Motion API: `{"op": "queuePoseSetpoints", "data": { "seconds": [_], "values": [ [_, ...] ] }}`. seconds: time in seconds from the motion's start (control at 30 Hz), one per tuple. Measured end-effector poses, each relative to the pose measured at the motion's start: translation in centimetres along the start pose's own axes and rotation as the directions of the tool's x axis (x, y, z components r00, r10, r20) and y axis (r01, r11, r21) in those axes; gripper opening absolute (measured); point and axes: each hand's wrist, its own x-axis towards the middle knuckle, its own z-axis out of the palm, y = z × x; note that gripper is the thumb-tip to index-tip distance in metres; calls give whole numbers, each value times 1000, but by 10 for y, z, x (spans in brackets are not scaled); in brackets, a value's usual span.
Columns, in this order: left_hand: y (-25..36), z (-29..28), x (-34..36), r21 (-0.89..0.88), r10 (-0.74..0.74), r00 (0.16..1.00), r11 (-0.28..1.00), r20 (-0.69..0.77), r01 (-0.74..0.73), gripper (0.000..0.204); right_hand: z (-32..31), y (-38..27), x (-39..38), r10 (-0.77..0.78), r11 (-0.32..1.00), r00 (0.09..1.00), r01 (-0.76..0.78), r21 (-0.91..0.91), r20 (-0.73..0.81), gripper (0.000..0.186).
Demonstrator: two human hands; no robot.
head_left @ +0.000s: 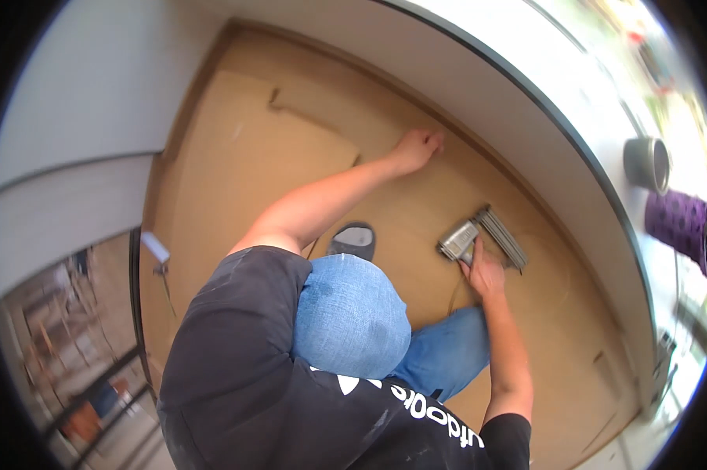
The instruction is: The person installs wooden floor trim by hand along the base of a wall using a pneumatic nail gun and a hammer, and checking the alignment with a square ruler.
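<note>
My right hand [486, 276] grips a silver-grey nail gun [457, 240] by its handle. The gun's long ribbed magazine [504, 241] points toward the wall side, and the gun is held low over the brown floor covering [416, 200]. My left arm reaches forward, and the left hand [418, 151] is closed with curled fingers close to the brown skirting strip [479, 153] at the foot of the wall. Whatever those fingers hold, if anything, is too small to make out.
A low white wall [526, 133] curves along the right, topped by a ledge bearing a grey cup [645, 164] and a purple roll [678, 225]. White panels [95, 102] stand at the left. A dark-framed opening [138, 313] lies lower left, beside a small white object [156, 247].
</note>
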Motion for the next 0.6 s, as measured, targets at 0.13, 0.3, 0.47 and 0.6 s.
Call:
{"op": "queuePoseSetpoints", "data": {
  "seconds": [0.13,0.3,0.47,0.6],
  "values": [
    [-53,-75,-124,243,-41,979,966,-197,89,37,17,-13,1,32,997,997,-27,-74,67,92],
    [-97,-90,-358,89,-285,839,927,-464,364,29,8,-6,-5,88,989,990,-73,-127,114,94],
    [-123,-39,-645,-286,-534,521,828,-666,482,18,8,-10,-12,15,988,997,-4,-154,69,97],
    [-71,13,-787,-574,-769,299,626,-565,528,23,9,-5,-12,-9,987,1000,13,-159,28,96]
  ]
}}
